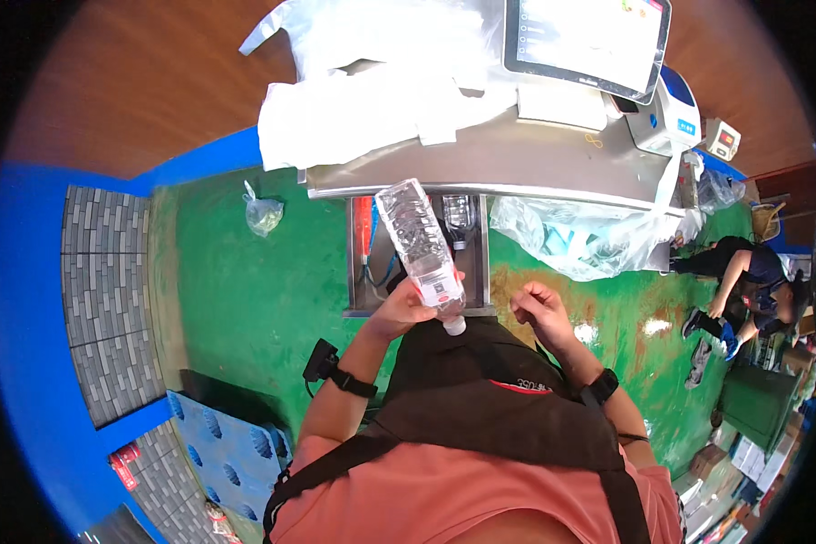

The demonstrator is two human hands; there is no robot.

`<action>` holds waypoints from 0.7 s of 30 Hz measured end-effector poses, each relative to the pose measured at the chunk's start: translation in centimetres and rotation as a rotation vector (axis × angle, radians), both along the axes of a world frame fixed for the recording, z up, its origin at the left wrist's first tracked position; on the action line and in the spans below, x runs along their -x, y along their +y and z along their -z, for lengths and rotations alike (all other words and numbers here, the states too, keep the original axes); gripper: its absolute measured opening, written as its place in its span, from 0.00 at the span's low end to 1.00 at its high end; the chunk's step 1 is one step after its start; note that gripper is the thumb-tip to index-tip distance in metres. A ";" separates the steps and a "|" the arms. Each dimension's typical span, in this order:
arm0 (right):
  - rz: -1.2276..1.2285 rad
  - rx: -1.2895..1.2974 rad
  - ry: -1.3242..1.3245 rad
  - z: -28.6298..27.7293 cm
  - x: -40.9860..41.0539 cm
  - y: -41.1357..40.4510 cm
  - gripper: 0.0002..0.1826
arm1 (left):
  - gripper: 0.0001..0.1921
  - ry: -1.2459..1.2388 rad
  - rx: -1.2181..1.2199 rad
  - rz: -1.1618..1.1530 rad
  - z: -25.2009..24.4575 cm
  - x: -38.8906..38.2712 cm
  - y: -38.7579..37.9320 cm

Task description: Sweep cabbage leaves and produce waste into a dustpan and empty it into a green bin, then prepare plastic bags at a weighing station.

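My left hand (405, 307) grips a clear plastic bottle (418, 234) around its labelled part. The bottle is tilted, with its white cap (455, 326) pointing towards my body and its base near the counter edge. No liquid level can be made out inside. To the right, my right hand (542, 314) hangs in front of the apron (476, 387), its fingers curled and nothing visible in them. Beneath the bottle, an open metal drawer (472, 299) holds another clear bottle (458, 212) and an orange-red item (362, 228).
White plastic bags (353, 122) cover the left of the steel counter (489, 160). A touchscreen (585, 41) and a label printer (666, 115) stand at its right. Below hangs a clear bag (571, 238). A tied bag (264, 214) lies on the floor. Another person (755, 285) is at right.
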State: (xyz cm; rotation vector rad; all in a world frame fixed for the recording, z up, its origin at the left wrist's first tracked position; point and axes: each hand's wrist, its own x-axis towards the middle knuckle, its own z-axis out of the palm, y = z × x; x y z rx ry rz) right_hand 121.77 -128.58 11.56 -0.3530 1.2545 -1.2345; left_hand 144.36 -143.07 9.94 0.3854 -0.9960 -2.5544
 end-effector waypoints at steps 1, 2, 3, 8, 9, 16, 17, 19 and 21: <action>-0.039 0.015 -0.008 -0.6 -0.2 -0.2 0.06 | 0.37 0.038 0.025 -0.003 -0.6 0.3 0.0; -0.139 0.047 0.015 -1.2 -0.5 -0.2 0.06 | 0.39 0.018 0.049 0.033 -1.2 0.5 0.1; -0.211 0.070 0.051 -1.8 -0.8 -0.1 0.07 | 0.41 -0.023 0.056 0.060 -1.7 0.7 0.1; -0.355 0.206 -0.015 -4.7 -1.4 0.2 0.28 | 0.41 -0.094 0.196 0.054 -4.3 3.1 1.0; -0.359 0.219 -0.005 -5.1 -1.5 0.3 0.28 | 0.41 -0.089 0.189 0.081 -4.8 3.8 1.1; -0.179 0.211 -0.040 -7.7 0.3 2.1 0.26 | 0.47 -0.042 0.337 0.027 -7.6 9.1 1.2; -0.154 0.201 -0.283 -8.1 1.0 2.7 0.24 | 0.47 -0.029 0.340 0.046 -7.8 9.7 1.1; -0.093 0.169 -0.327 -8.5 1.2 3.9 0.26 | 0.51 0.136 0.068 0.041 -8.3 10.4 0.7; -0.075 0.235 -0.711 -8.4 1.6 4.6 0.29 | 0.52 0.164 0.031 0.117 -8.6 11.0 0.3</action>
